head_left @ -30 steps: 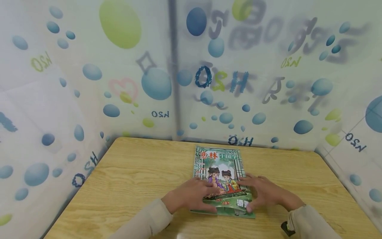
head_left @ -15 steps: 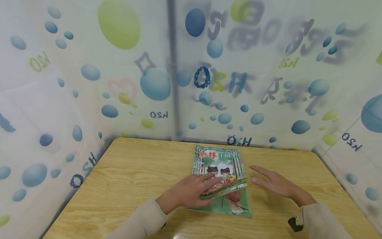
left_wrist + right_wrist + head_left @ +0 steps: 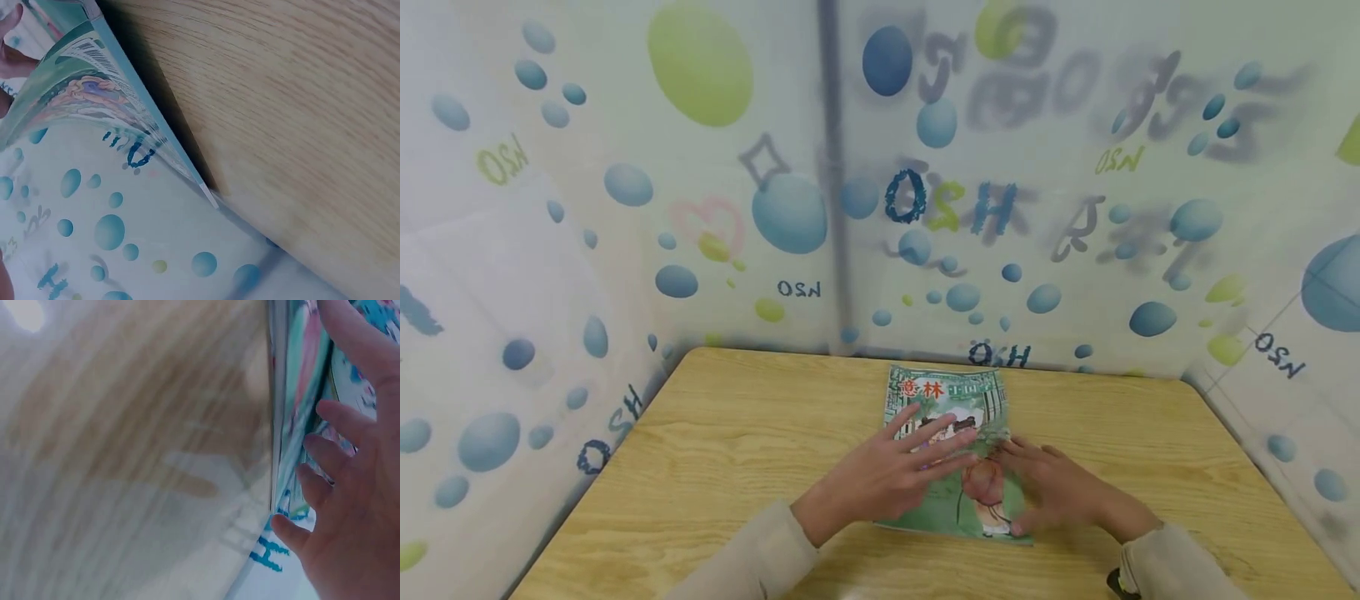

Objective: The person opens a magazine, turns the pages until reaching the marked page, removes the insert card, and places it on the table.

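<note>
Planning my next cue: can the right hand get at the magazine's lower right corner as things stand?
Probably yes: the right hand is at the right edge of the magazine, its thumb close to that corner, and the left hand lies over the middle, clear of it. Contact is too blurred to tell.

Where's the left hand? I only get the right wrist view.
Observer: Left hand is over the magazine, fingers spread.
Operator: Sleeve in its way?
Observer: No, the pale left sleeve ends at the wrist.
Operator: Which end has the title?
Observer: The far end, away from the person; the head view shows two large red characters there.
</note>
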